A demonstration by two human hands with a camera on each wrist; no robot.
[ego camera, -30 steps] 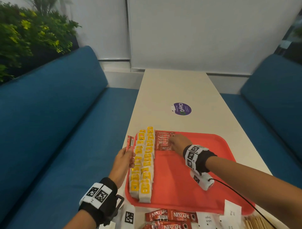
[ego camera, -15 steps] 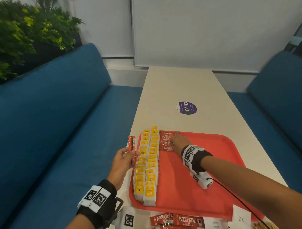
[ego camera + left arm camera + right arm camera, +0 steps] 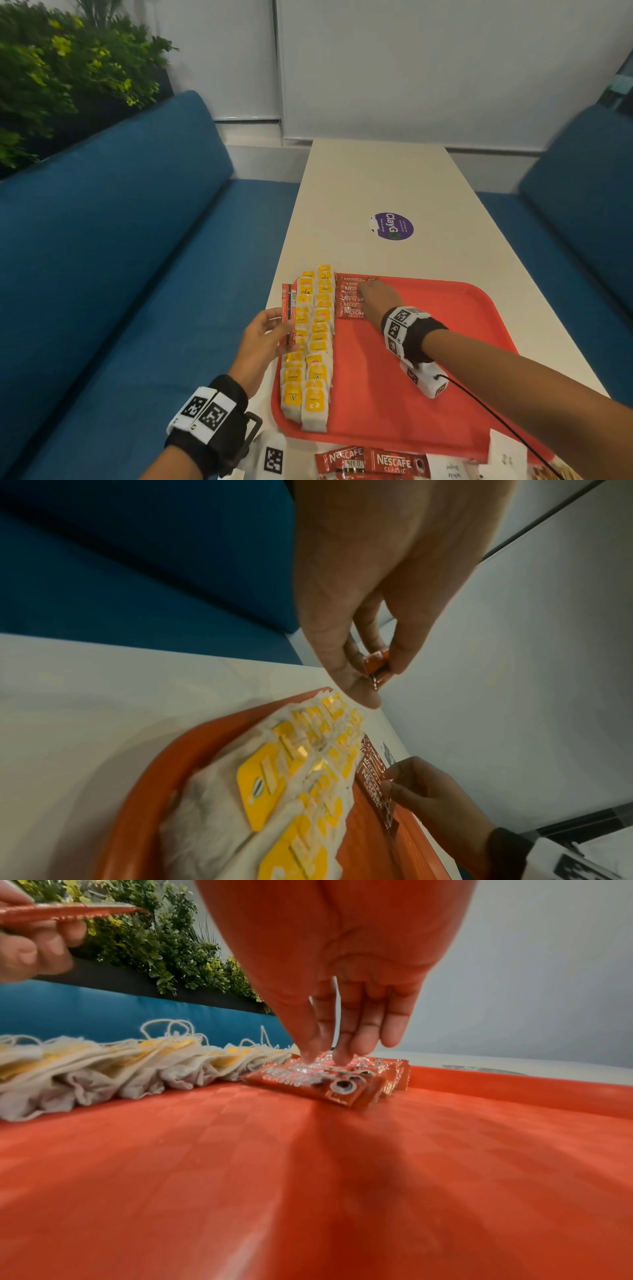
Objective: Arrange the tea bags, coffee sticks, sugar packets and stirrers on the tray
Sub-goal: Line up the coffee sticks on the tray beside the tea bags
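My right hand (image 3: pixel 375 296) presses straight fingers on the coffee sticks (image 3: pixel 352 298) at the tray's (image 3: pixel 445 342) far end, beside the tea bags (image 3: pixel 313 342), prob. to square them. Left hand (image 3: pixel 263 337) pinches spare sticks (image 3: pixel 288 313) upright just off the tray's left edge, ready to add next.

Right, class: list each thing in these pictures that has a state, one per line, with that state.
Tray: on the table, partly filled.
Tea bags: two rows along the tray's left side.
Coffee sticks on tray: overlapping beside the tea bags.
Left hand: holds upright coffee sticks.
Right hand: straight fingers press the tray's sticks.
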